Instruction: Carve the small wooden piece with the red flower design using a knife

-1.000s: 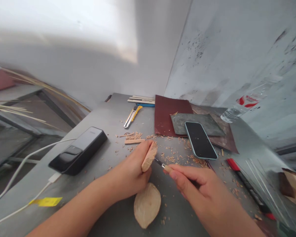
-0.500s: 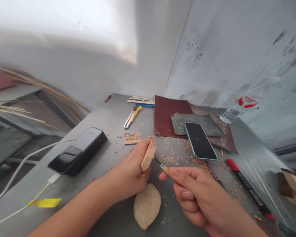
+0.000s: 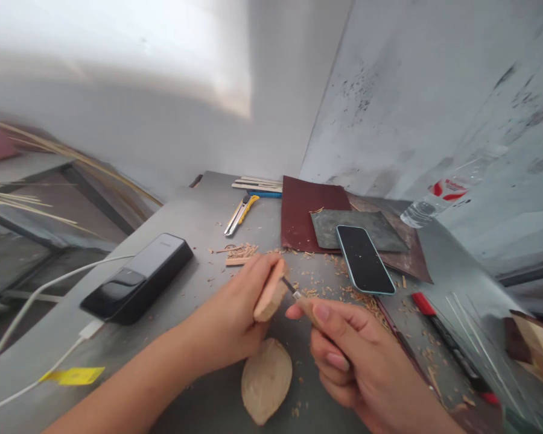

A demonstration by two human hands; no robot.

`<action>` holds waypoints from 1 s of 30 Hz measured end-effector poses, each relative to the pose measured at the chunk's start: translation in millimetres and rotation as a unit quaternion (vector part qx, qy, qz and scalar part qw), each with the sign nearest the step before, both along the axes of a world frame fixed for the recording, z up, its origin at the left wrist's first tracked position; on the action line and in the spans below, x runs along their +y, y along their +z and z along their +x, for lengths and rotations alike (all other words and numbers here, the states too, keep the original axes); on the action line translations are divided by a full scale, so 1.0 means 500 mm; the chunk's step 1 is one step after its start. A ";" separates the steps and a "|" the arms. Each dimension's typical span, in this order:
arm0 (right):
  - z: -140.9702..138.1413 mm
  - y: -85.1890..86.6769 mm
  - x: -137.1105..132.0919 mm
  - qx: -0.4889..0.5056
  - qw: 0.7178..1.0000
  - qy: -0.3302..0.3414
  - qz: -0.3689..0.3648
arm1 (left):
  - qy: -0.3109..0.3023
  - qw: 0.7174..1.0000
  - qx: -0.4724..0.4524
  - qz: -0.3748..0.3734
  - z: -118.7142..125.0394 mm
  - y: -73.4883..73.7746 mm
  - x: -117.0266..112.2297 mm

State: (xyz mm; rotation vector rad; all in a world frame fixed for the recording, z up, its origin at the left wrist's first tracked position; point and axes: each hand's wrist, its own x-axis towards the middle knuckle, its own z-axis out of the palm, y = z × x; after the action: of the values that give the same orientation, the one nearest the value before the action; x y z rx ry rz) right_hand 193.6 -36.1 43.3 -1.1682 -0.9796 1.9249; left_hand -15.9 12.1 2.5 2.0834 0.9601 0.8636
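Closed around a small light wooden piece (image 3: 269,296), my left hand (image 3: 235,307) holds it up over the table. My right hand (image 3: 353,355) grips a wood carving knife (image 3: 304,303) by its wooden handle. The dark, narrow blade points to the upper left, and its tip meets or nearly meets the right side of the wooden piece. A leaf-shaped wooden piece (image 3: 266,381) is just below my left hand; how it is supported cannot be made out.
Shavings (image 3: 317,283) litter the grey table (image 3: 208,205). Around them are a phone (image 3: 365,259), sandpaper sheets (image 3: 308,211), a yellow utility knife (image 3: 241,214), a black device with a white cable (image 3: 138,277), a marker (image 3: 455,346) and a leaning water bottle (image 3: 443,190).
The knife tip has come up against the wooden piece, where a small gap showed before. The wooden piece has turned slightly in my left hand. The whole view has shifted a little.
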 end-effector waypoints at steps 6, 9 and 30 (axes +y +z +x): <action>0.015 0.007 0.006 0.038 0.998 -0.056 0.014 | -0.046 0.998 -0.018 -0.034 0.010 -0.023 -0.010; 0.018 0.008 0.008 0.001 0.998 -0.061 0.025 | -0.042 0.997 -0.044 -0.041 0.011 -0.011 -0.010; 0.069 0.034 0.018 -0.349 0.895 0.061 0.273 | -0.006 0.983 -0.107 -0.146 0.015 0.025 -0.001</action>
State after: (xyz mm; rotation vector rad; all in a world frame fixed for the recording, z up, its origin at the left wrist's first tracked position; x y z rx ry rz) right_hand 228.3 -27.2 60.2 -1.4823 -1.8594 1.1515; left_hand -8.4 11.6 14.9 1.7091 0.8980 0.8643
